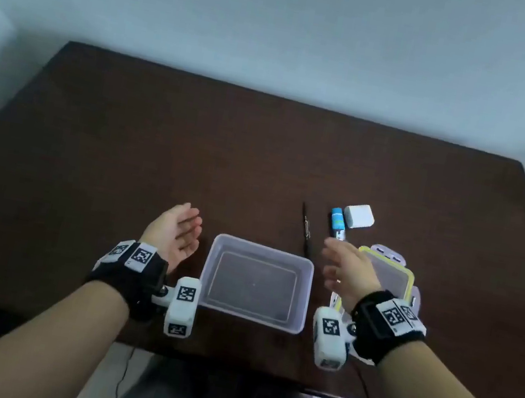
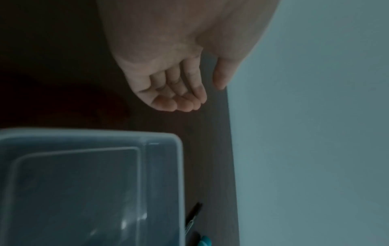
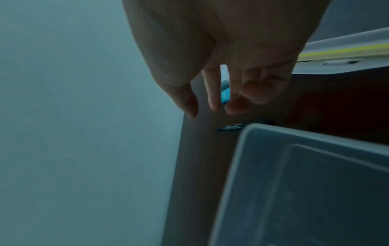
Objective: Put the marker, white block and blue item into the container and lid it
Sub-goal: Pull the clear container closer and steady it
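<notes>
Clear rectangular plastic container [image 1: 257,281], uncovered, near the front edge of a dark brown wooden table [image 1: 158,146]. Left of it, the left hand [image 1: 175,236], palm up, fingers relaxed, holding nothing. On its other side, the right hand [image 1: 345,275], fingers loosely spread, holding nothing, above a yellow-rimmed transparent lid [image 1: 394,273] lying flat. Beyond: thin black marker [image 1: 306,232], blue-and-white cylindrical item [image 1: 337,223] and white rounded block [image 1: 359,216], the last two touching. Label on the blue item too blurred to read.
</notes>
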Motion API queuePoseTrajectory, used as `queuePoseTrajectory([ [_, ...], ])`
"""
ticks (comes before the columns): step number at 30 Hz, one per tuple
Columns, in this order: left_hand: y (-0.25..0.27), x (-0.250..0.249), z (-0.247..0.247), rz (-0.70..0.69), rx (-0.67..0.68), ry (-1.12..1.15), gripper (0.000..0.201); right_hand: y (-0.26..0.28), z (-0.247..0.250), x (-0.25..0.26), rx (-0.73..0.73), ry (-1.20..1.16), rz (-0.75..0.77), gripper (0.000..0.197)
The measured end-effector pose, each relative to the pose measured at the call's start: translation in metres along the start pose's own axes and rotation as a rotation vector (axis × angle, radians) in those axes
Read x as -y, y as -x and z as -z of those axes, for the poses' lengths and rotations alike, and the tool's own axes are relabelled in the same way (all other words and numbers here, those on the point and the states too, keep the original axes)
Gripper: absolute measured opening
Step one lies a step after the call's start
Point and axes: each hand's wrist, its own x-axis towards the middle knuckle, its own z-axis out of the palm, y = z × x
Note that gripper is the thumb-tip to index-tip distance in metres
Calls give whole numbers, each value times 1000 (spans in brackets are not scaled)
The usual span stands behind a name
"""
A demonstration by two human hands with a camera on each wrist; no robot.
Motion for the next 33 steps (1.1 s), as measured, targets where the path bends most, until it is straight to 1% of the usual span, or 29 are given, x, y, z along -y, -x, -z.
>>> queuePoseTrajectory([
  [2, -5, 18, 5, 23, 0, -12, 25, -9, -1, -24, 17, 186, 62, 22],
  [4, -7, 40, 13, 1, 39, -38, 29, -12, 0, -51, 49, 253, 153, 25],
  [6, -9, 51, 16, -28, 84, -42, 29, -16, -2, -63, 40, 244, 264, 22],
  [10, -23, 66, 24, -115, 137, -58, 22, -34, -7, -86, -3, 141, 390, 21],
  [12, -28, 73, 27, -201, 168, -118, 21, -41, -10, -94, -41, 139, 482, 19],
  [14, -34, 77, 27, -330, 192, -212, 22, -47, -12, -98, -67, 143, 575, 19],
  [16, -38, 84, 27, -418, 199, -269, 25, -52, -13, -102, -75, 116, 626, 17],
  [18, -41, 87, 26, -462, 199, -301, 25, -55, -14, -105, -55, 63, 620, 16],
  [21, -41, 95, 26, -507, 205, -288, 23, -56, -13, -107, -42, 21, 600, 14],
  [24, -39, 101, 22, -593, 145, -264, 20, -54, -15, -106, -70, 30, 600, 17],
  [27, -32, 104, 18, -647, 79, -267, 17, -46, -16, -104, -93, 101, 647, 21],
  [30, -27, 105, 20, -658, 76, -282, 15, -42, -14, -103, -103, 193, 672, 28],
  [31, -26, 105, 22, -662, 85, -280, 15, -41, -12, -101, -94, 216, 661, 31],
  [33, -28, 105, 25, -674, 98, -284, 18, -41, -6, -94, -62, 273, 591, 40],
])
